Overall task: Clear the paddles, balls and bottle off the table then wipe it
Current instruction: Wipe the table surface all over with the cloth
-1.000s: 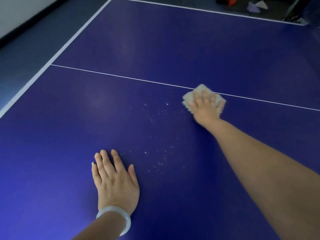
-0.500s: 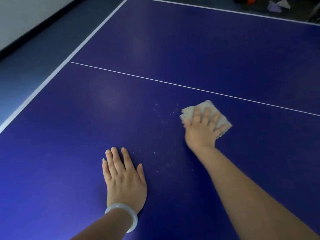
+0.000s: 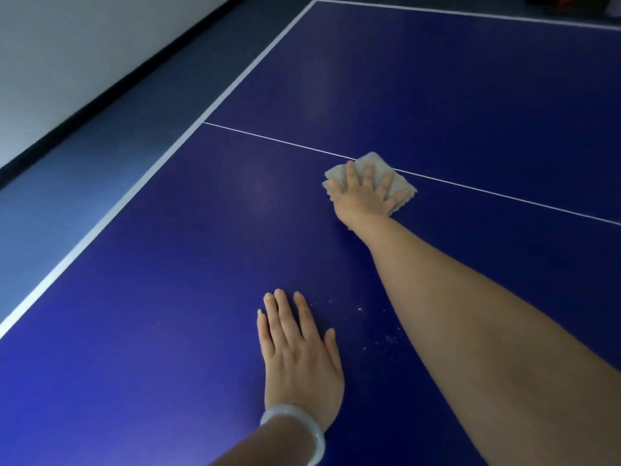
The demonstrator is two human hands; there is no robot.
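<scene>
Right hand (image 3: pixel 364 196) flat on cloth (image 3: pixel 373 163), left hand (image 3: pixel 297 358) flat on table (image 3: pixel 168 297)

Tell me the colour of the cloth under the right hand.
The folded wiping cloth is pale beige, seen in the head view, pressed flat by the right hand on the dark blue table.

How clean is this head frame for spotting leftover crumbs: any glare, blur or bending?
Head view: soft pale glare patches on the table beyond the cloth; brighter sheen at the lower left; the white edge line bows slightly, wide-angle; specks beside the left hand stay visible; the right hand looks sharp.
</scene>
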